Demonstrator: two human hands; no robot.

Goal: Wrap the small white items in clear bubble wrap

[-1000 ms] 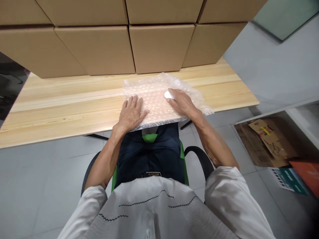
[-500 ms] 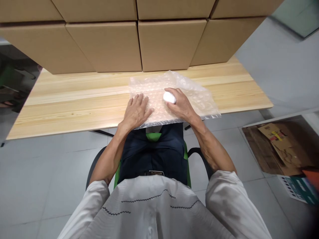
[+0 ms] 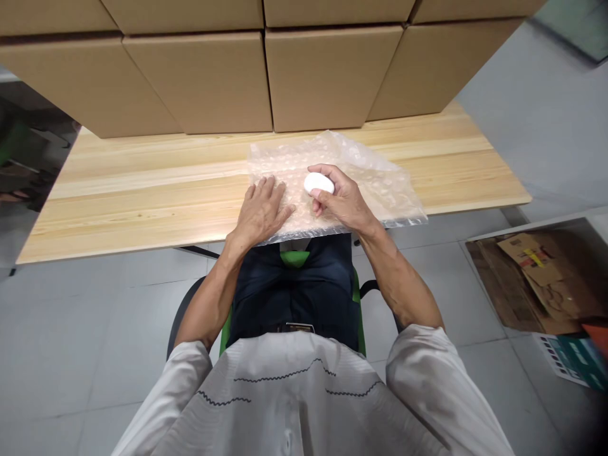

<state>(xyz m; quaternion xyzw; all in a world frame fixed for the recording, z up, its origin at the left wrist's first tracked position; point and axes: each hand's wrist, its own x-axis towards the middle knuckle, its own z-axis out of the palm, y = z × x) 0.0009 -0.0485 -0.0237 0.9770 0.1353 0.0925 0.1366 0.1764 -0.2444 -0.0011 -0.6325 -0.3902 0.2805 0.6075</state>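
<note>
A sheet of bubble wrap (image 3: 294,166), perhaps a bag, lies at the front of the wooden table, its near edge hanging slightly over. My left hand (image 3: 264,209) rests flat on its left part, fingers spread. Above its middle, my right hand (image 3: 342,197) grips a smooth white oval object (image 3: 318,183), shaped like a computer mouse, between the thumb and fingers. The underside of this object is hidden, and no markings show on it.
Stacked cardboard boxes (image 3: 318,79) line the back of the wooden table (image 3: 142,199). On the floor to the right, flattened cardboard (image 3: 536,272) lies in a low bin or frame, with a green-and-white box (image 3: 572,361) nearby. A green chair is under me.
My right hand has shifted slightly left and tilted, its fingers now curled under the white oval object, showing more of it. My left hand stays flat on the bubble wrap.
</note>
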